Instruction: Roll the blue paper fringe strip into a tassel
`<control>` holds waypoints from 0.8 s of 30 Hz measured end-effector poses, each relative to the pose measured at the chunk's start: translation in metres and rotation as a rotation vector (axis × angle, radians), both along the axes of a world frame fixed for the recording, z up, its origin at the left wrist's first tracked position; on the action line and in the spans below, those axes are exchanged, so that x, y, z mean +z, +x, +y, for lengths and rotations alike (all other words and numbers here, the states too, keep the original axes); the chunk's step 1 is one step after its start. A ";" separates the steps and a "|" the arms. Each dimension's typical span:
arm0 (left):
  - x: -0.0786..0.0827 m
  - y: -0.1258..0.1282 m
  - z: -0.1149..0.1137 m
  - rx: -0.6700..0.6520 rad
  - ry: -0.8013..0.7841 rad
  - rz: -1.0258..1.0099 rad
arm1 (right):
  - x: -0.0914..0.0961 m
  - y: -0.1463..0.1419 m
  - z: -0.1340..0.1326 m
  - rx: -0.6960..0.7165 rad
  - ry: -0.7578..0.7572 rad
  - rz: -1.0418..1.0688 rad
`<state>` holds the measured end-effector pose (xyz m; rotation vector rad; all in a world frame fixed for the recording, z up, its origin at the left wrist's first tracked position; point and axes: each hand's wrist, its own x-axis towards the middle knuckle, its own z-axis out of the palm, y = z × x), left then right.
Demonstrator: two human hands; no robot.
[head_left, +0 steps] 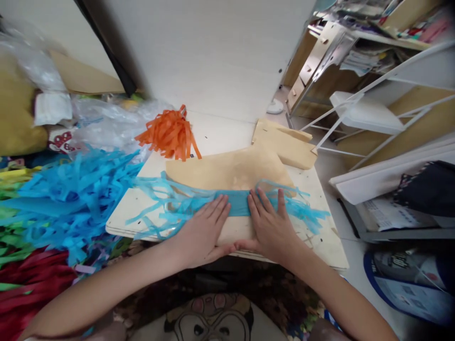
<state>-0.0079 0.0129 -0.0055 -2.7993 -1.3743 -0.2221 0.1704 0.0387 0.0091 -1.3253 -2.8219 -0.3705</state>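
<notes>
A strip of blue tissue paper [239,202], cut into fringes at both ends, lies across a brown kraft-paper shape [227,166] on a small wooden table [149,166]. My left hand [208,227] rests flat on the strip's left part with its fingers stretched out. On the right part my right hand [268,222] presses down, palm low and fingers spread. Both thumbs meet near the table's front edge. The strip's uncut middle shows between the hands. An orange tissue tassel [170,132] sits at the table's back left. Folded brown paper [284,144] lies at the back right.
Left of the table are heaps of blue fringed paper [71,184] and red fringed paper [35,284], with clear plastic wrapping [106,123] behind. To the right stand a white folding chair [369,113] and a blue-and-white bag [408,284]. A white panel [209,52] rises behind.
</notes>
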 end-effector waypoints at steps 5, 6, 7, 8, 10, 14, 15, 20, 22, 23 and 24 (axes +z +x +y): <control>0.000 -0.009 -0.019 0.036 0.284 -0.027 | 0.006 0.003 -0.019 -0.003 -0.022 0.024; 0.000 -0.008 -0.022 0.004 0.338 -0.053 | 0.006 0.004 -0.024 -0.013 -0.026 0.029; 0.000 -0.007 -0.025 -0.031 0.375 -0.077 | 0.005 0.005 -0.029 -0.024 -0.025 0.036; 0.001 -0.006 -0.027 -0.066 0.391 -0.092 | 0.004 0.006 -0.035 -0.034 -0.021 0.046; 0.004 -0.004 -0.032 -0.119 0.386 -0.097 | 0.001 0.008 -0.045 -0.050 0.007 0.079; 0.008 -0.002 -0.036 -0.204 0.357 -0.081 | -0.004 0.004 -0.060 -0.036 0.151 0.138; 0.008 0.000 -0.036 -0.210 0.361 -0.090 | -0.004 0.001 -0.062 -0.003 0.177 0.144; 0.008 0.008 -0.031 -0.161 0.345 -0.118 | -0.001 -0.007 -0.055 0.182 0.050 0.239; 0.010 0.008 -0.026 -0.080 0.249 -0.092 | 0.002 -0.005 -0.044 0.168 -0.043 0.258; 0.012 0.008 -0.023 -0.023 0.194 -0.074 | 0.003 -0.004 -0.038 0.150 -0.078 0.260; 0.014 0.007 -0.021 0.037 0.148 -0.057 | 0.004 -0.001 -0.032 0.130 -0.104 0.260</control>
